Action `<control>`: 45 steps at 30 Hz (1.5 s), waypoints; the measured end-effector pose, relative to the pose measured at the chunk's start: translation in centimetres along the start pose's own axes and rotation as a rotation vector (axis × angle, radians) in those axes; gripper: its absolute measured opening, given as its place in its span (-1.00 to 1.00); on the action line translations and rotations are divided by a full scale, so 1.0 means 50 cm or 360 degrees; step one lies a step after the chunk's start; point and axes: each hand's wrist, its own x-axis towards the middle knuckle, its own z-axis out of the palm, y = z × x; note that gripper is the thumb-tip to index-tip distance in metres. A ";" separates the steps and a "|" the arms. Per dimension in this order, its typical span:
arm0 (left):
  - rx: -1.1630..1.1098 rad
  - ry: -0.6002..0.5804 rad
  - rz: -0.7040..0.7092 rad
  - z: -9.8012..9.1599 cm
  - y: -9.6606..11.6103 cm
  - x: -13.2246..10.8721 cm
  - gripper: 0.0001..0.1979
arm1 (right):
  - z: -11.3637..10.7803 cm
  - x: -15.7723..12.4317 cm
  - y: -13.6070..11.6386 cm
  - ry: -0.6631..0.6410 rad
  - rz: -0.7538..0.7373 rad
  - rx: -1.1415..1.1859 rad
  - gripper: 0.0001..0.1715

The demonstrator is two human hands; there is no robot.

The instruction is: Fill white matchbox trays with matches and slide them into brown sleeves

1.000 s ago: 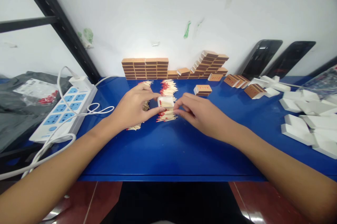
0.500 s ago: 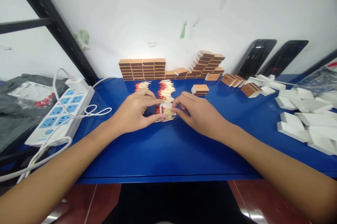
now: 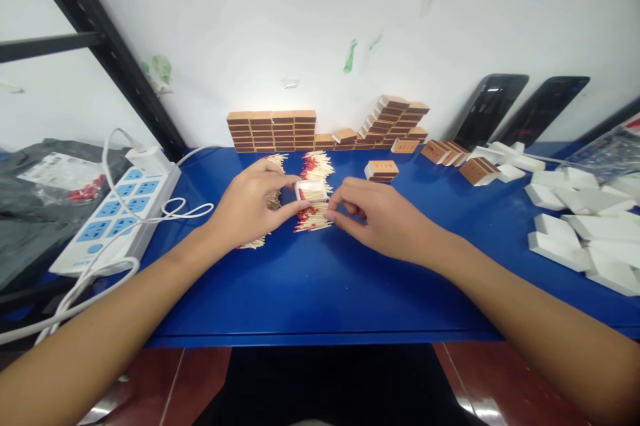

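Since the earlier frame, the tray (image 3: 309, 186) has moved slightly away from the front of the desk (image 3: 310, 299). It is between the grips, pinched across its sides by the left grip (image 3: 253, 203); whether the right grip (image 3: 383, 213), fingertips bent just beside, grasps anything, I cannot tell. Shallow, white, probably thin card, it should handle light, stiffish but crushable: best held gently by its walls. Slim, red-tipped matches (image 3: 315, 221), probably brittle, heap between the grips.
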 end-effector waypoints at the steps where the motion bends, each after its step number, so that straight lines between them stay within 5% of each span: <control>1: 0.0015 0.0005 -0.0010 0.000 -0.002 -0.001 -0.63 | -0.002 0.000 0.000 -0.0099 0.0007 -0.0009 -0.90; 19: 0.0020 -0.0002 0.0069 -0.002 -0.005 0.000 -0.62 | -0.015 -0.001 0.005 -0.0506 0.0176 -0.0002 -0.80; 45: 0.0025 -0.0012 0.0054 -0.001 -0.003 0.000 -0.63 | -0.013 -0.007 -0.012 -0.0482 0.0146 -0.0016 -0.85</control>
